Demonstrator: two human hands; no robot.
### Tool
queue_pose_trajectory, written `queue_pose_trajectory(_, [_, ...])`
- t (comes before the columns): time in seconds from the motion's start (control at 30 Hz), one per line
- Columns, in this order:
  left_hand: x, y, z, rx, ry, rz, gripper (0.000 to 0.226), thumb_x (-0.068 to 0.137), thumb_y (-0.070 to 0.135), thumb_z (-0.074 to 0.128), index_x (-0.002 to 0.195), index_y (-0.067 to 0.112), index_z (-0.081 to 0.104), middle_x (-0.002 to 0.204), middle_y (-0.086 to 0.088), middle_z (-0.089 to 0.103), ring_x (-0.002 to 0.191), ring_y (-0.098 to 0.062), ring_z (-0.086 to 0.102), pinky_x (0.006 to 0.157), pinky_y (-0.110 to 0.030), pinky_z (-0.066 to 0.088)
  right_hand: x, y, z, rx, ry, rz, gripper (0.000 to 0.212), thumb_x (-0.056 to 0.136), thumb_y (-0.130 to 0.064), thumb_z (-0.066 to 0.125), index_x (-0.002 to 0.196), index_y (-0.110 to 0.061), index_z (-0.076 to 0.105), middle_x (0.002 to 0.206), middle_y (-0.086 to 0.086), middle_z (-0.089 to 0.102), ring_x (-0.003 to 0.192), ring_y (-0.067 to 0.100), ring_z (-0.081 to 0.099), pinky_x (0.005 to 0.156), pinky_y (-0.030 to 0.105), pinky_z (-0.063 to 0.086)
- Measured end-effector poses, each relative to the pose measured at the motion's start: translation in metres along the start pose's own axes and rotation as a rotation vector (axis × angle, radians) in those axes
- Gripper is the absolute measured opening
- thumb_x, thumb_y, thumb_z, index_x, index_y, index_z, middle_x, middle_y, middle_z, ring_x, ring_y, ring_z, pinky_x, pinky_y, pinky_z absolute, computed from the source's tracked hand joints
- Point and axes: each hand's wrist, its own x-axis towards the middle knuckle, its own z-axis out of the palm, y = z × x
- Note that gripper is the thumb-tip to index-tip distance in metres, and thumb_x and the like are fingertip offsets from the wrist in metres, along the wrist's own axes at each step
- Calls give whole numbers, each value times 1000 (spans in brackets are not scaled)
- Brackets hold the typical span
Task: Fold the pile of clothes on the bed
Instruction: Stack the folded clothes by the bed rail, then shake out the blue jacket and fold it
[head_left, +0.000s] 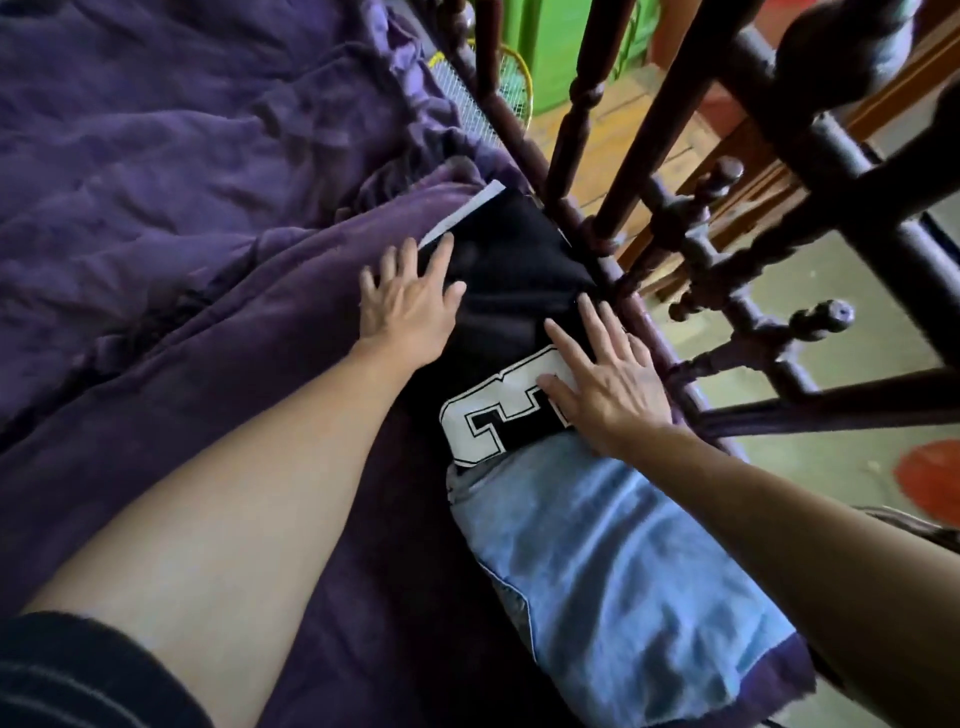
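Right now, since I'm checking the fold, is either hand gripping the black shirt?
No, the left hand and right hand both lie flat, fingers straight, on the black shirt.

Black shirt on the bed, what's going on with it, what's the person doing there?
A person has both hands flat on a folded black garment with white lettering, apparently smoothing it. The left hand rests on its left edge, the right hand on the lettering, fingers straight. The garment lies on the purple bedding beside the wooden bed railing, next to a folded light blue denim piece nearer the person.
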Motion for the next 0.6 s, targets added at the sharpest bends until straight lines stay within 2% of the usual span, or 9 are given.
queue_pose_trajectory(0.13, [-13,-11,-4,-40,9,3,61,97,49,35,151,28,16,155,-16,22,142,-35,20,113,-52,19,2,3,5,-6,-101,15,65,94,-63,30,152,-37,15,162,5,0,148,25,6,109,47,26])
queue_pose_trajectory(0.23, [-45,-24,-27,-105,77,-61,57,96,44,43,147,21,29,148,-16,32,135,-35,31,107,-49,28,-2,-9,-9,-77,-143,58,64,95,-59,34,151,-34,19,162,9,2,148,28,6,113,46,20])
queue_pose_trajectory(0.33, [-105,-49,-46,-187,40,-108,40,94,35,48,129,16,49,125,-14,52,114,-36,49,92,-47,41,-23,-37,-27,-85,-72,21,52,94,-46,48,141,-24,43,157,12,23,145,30,18,109,46,22])
queue_pose_trajectory(0.4, [-154,-69,-52,-250,-33,-159,29,94,32,49,116,16,57,113,-11,60,104,-36,56,81,-42,44,-43,-63,-36,-32,-40,-47,40,91,-35,55,127,-19,58,147,10,42,137,30,34,101,45,31])
queue_pose_trajectory(0.5, [-237,-102,-57,-290,-94,-283,20,93,32,50,105,19,61,103,-6,67,98,-32,61,70,-35,43,-79,-113,-41,3,-134,-128,31,91,-34,52,116,-19,63,122,4,60,114,28,55,84,40,44])
queue_pose_trajectory(0.6, [-328,-131,-60,-322,-109,-398,19,93,32,51,104,20,62,100,-5,69,97,-30,62,71,-34,46,-123,-167,-41,43,-225,-219,26,93,-36,48,112,-24,62,114,0,64,103,29,62,76,38,49])
